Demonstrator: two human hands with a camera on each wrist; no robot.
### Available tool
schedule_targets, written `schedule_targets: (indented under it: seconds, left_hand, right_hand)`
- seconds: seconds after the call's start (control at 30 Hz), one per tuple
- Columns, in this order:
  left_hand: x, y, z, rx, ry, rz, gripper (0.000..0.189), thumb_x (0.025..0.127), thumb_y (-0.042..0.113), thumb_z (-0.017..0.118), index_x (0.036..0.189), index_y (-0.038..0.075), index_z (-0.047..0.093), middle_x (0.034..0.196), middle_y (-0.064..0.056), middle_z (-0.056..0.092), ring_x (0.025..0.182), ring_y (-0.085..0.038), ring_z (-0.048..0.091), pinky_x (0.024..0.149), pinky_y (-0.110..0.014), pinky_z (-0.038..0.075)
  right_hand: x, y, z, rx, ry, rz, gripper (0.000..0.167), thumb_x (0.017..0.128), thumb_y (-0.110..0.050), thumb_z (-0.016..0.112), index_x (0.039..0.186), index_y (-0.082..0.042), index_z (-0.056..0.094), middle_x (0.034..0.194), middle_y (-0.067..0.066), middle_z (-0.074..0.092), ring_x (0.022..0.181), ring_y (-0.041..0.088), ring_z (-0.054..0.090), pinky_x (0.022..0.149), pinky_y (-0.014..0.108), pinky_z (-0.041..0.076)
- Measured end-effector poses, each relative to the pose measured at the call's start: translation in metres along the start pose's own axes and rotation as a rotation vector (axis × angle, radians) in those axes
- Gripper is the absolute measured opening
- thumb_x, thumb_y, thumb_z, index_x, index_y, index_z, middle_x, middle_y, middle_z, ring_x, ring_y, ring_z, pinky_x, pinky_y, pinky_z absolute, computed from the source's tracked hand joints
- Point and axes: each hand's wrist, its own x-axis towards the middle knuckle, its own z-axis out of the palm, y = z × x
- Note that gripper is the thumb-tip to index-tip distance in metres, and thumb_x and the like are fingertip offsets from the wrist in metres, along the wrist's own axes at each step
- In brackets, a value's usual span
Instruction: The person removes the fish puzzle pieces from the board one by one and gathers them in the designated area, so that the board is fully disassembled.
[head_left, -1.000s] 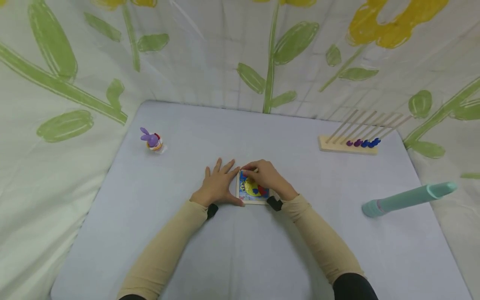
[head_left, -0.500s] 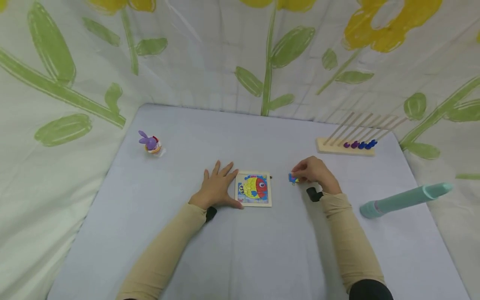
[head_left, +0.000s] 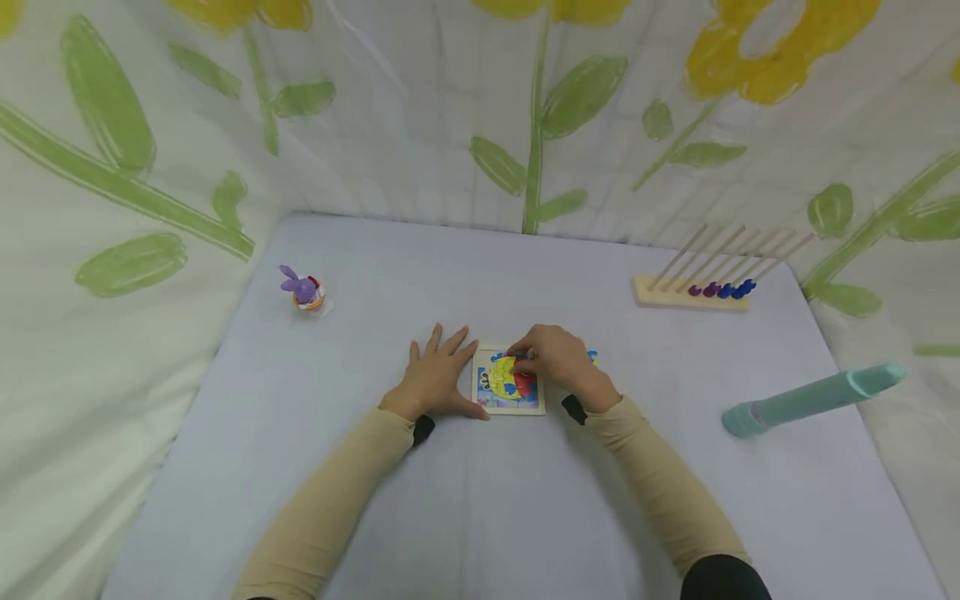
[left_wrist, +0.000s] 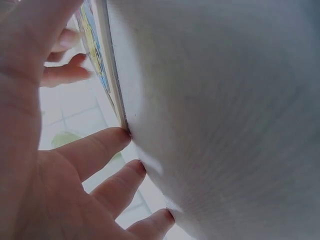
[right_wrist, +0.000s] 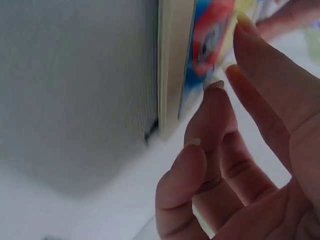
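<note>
A small square fish jigsaw puzzle [head_left: 505, 398] in a pale wooden frame lies flat on the table, its yellow and red fish partly covered by my right hand. My left hand [head_left: 433, 375] spreads its fingers beside it, index fingertip and thumb at the frame's left corners. In the left wrist view the index fingertip [left_wrist: 120, 135] meets the frame edge. Over the upper right of the puzzle, my right hand [head_left: 557, 358] has bent fingers, with thumb and index tips apart near the fish in the right wrist view. A blue and yellow puzzle piece [head_left: 592, 357] lies just right of the hand.
A purple rabbit-eared toy [head_left: 302, 290] stands at the table's back left. Back right is a wooden peg rack [head_left: 690, 295] with purple and blue beads. A teal tube-like object [head_left: 813, 398] stands on the right. A flower-printed curtain [head_left: 420, 117] hangs behind the table.
My right hand carried a blue and yellow puzzle piece right, left it on the table and came back over the puzzle. The left hand stayed at the frame.
</note>
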Motion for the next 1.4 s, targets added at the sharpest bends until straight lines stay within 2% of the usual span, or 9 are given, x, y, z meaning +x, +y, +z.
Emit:
schedule_targets:
  seconds: [0.17, 0.4, 0.57, 0.73, 0.93, 1.03, 1.2, 1.33, 1.4]
  left_hand:
    - [0.001, 0.001, 0.003, -0.003, -0.007, 0.006, 0.119, 0.069, 0.063, 0.088, 0.162, 0.013, 0.035, 0.175, -0.010, 0.018, 0.161, -0.051, 0.004, 0.119, -0.081, 0.013]
    - [0.000, -0.002, 0.003, 0.002, -0.017, -0.009, 0.119, 0.069, 0.062, 0.089, 0.162, 0.012, 0.034, 0.175, -0.012, 0.017, 0.160, -0.052, 0.003, 0.118, -0.082, 0.013]
    - [-0.001, -0.003, 0.002, -0.021, -0.010, -0.006, 0.119, 0.069, 0.061, 0.090, 0.162, 0.012, 0.035, 0.175, -0.012, 0.018, 0.160, -0.052, 0.003, 0.118, -0.083, 0.012]
    - [-0.002, -0.002, 0.002, -0.027, -0.012, 0.007, 0.119, 0.069, 0.061, 0.089, 0.162, 0.012, 0.035, 0.175, -0.012, 0.018, 0.160, -0.053, 0.003, 0.118, -0.083, 0.012]
    - [0.000, -0.001, 0.001, -0.026, -0.003, 0.009, 0.118, 0.069, 0.061, 0.089, 0.162, 0.011, 0.035, 0.175, -0.012, 0.018, 0.160, -0.052, 0.004, 0.118, -0.083, 0.012]
    - [0.000, 0.000, 0.001, -0.030, -0.009, 0.007, 0.119, 0.069, 0.061, 0.089, 0.162, 0.012, 0.034, 0.175, -0.011, 0.018, 0.160, -0.052, 0.003, 0.118, -0.082, 0.011]
    - [0.001, -0.001, 0.003, -0.030, -0.015, -0.001, 0.120, 0.069, 0.061, 0.090, 0.163, 0.013, 0.033, 0.176, -0.011, 0.017, 0.161, -0.051, 0.003, 0.119, -0.082, 0.010]
    - [0.003, -0.002, 0.005, -0.022, -0.014, -0.008, 0.121, 0.069, 0.062, 0.089, 0.163, 0.012, 0.032, 0.176, -0.011, 0.016, 0.161, -0.051, 0.002, 0.119, -0.081, 0.010]
    - [0.003, -0.002, 0.005, -0.016, -0.011, -0.010, 0.121, 0.068, 0.062, 0.089, 0.163, 0.012, 0.032, 0.176, -0.011, 0.016, 0.161, -0.051, 0.002, 0.119, -0.081, 0.010]
  right_hand:
    - [0.000, -0.010, 0.011, -0.047, -0.026, 0.045, 0.035, 0.090, -0.033, 0.081, 0.123, -0.021, 0.078, 0.116, 0.005, 0.071, 0.100, 0.020, 0.066, 0.075, 0.031, 0.055]
    - [0.009, -0.010, 0.019, 0.159, -0.085, 0.133, 0.035, 0.094, -0.029, 0.076, 0.127, -0.014, 0.076, 0.126, 0.010, 0.071, 0.109, 0.022, 0.064, 0.092, 0.038, 0.056]
    - [0.015, -0.009, 0.021, 0.239, -0.055, 0.127, 0.033, 0.093, -0.021, 0.077, 0.123, -0.007, 0.076, 0.119, 0.012, 0.074, 0.102, 0.023, 0.067, 0.089, 0.035, 0.057]
    - [0.013, -0.011, 0.019, 0.275, -0.036, 0.132, 0.028, 0.094, -0.017, 0.076, 0.118, -0.004, 0.075, 0.123, 0.015, 0.069, 0.102, 0.025, 0.066, 0.087, 0.035, 0.057]
    - [0.008, -0.011, 0.019, 0.221, -0.031, 0.076, 0.029, 0.098, -0.022, 0.071, 0.120, -0.003, 0.075, 0.125, 0.016, 0.074, 0.111, 0.029, 0.069, 0.100, 0.044, 0.057]
    - [0.004, -0.006, 0.016, 0.228, -0.027, 0.049, 0.032, 0.102, -0.024, 0.065, 0.123, -0.001, 0.074, 0.124, 0.017, 0.074, 0.109, 0.029, 0.070, 0.099, 0.045, 0.057]
    - [-0.011, 0.025, -0.016, 0.268, -0.017, 0.026, 0.033, 0.106, -0.019, 0.057, 0.129, 0.002, 0.068, 0.114, 0.021, 0.074, 0.095, 0.028, 0.071, 0.080, 0.037, 0.058]
    - [-0.030, 0.073, -0.051, 0.209, 0.040, 0.131, 0.025, 0.102, -0.017, 0.064, 0.116, 0.004, 0.068, 0.107, 0.023, 0.077, 0.090, 0.029, 0.074, 0.074, 0.033, 0.055]
    - [-0.038, 0.095, -0.062, 0.183, 0.015, 0.177, 0.022, 0.100, -0.017, 0.068, 0.108, 0.003, 0.068, 0.103, 0.022, 0.078, 0.088, 0.027, 0.075, 0.074, 0.031, 0.052]
